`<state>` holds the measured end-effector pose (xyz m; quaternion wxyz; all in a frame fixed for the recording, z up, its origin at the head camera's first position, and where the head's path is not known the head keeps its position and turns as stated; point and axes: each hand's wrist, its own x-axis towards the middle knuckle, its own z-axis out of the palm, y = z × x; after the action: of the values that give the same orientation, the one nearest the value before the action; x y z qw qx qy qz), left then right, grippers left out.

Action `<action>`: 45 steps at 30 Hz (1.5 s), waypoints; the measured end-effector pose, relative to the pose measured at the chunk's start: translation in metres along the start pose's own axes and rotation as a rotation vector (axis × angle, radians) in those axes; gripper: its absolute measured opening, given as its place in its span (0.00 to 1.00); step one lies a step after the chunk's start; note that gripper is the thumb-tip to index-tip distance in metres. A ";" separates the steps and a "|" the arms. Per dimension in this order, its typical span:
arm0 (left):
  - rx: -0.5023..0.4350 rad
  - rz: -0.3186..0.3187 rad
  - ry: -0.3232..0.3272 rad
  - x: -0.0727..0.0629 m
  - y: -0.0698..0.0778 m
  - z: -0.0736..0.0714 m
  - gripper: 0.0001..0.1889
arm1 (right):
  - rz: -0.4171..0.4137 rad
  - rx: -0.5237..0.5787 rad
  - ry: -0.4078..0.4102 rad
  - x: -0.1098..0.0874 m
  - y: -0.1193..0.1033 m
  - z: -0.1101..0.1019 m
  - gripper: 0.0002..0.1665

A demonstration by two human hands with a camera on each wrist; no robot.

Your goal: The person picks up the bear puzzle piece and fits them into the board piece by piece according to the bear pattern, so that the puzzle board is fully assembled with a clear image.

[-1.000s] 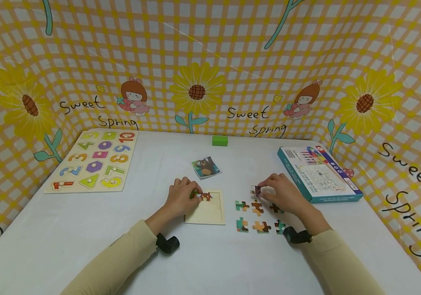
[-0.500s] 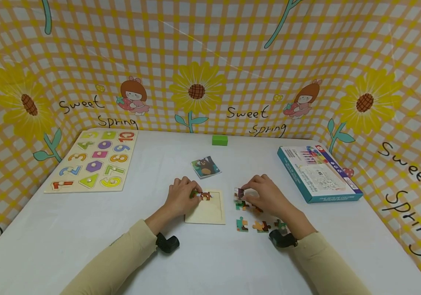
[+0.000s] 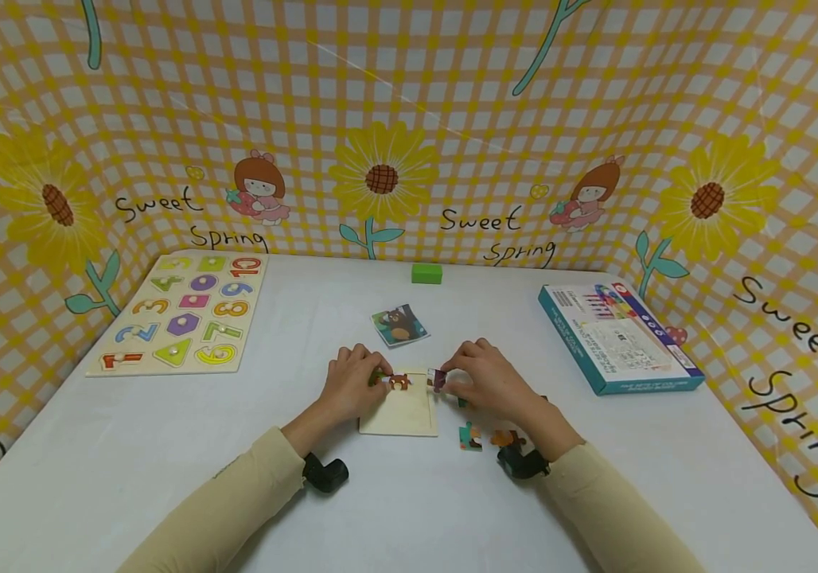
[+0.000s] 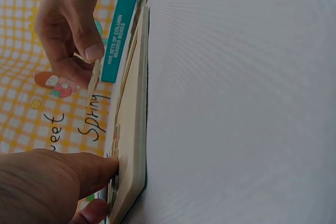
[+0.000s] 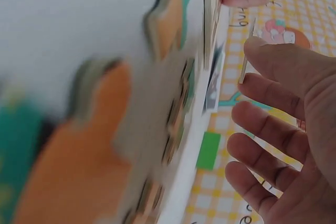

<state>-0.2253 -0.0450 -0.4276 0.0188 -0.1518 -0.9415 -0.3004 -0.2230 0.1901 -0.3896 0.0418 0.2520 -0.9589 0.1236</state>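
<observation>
A shallow square wooden puzzle tray [image 3: 398, 415] lies in the middle. My left hand [image 3: 353, 382] is at its upper left corner, thumb and forefinger pinching a green jigsaw piece [image 3: 376, 376]. Beside that piece, a brown jigsaw piece [image 3: 399, 383] lies in the tray. Over the tray's upper right edge, my right hand [image 3: 489, 382] pinches a dark purple and white jigsaw piece [image 3: 434, 380] between thumb and forefinger. The right wrist view shows this piece edge-on, its other fingers [image 5: 262, 150] spread loosely. Loose jigsaw pieces [image 3: 470, 436] lie below the right hand, which partly covers them.
A bear picture card [image 3: 399, 325] lies behind the tray, and a green block [image 3: 426, 274] stands farther back. At left is a number and shape board [image 3: 194, 350]. A teal-edged box [image 3: 620, 338] lies at right. Patterned cloth rises behind the table.
My right hand has carried the purple and white piece leftward, from above the loose pieces to the tray's right edge. My left hand has stayed at the tray's corner.
</observation>
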 end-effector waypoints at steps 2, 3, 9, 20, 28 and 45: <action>0.002 0.002 0.003 0.000 0.000 0.000 0.07 | -0.005 -0.006 -0.005 0.003 -0.004 0.000 0.16; 0.002 0.004 0.004 0.000 0.001 0.000 0.07 | -0.007 -0.009 -0.009 0.004 -0.005 0.000 0.16; -0.004 0.011 0.009 -0.001 0.001 -0.001 0.07 | -0.017 -0.032 -0.055 0.011 -0.012 0.001 0.16; -0.002 0.011 0.012 0.001 0.000 0.000 0.07 | -0.038 -0.062 -0.112 0.021 -0.020 0.002 0.14; 0.007 0.012 0.007 0.000 -0.001 0.001 0.07 | -0.048 -0.075 -0.136 0.026 -0.020 0.006 0.13; 0.013 -0.016 0.006 0.001 0.002 0.000 0.07 | -0.061 -0.086 -0.131 0.027 -0.020 0.010 0.12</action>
<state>-0.2258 -0.0435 -0.4267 0.0204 -0.1431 -0.9445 -0.2949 -0.2367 0.1580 -0.3910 -0.0064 0.2865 -0.9559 0.0642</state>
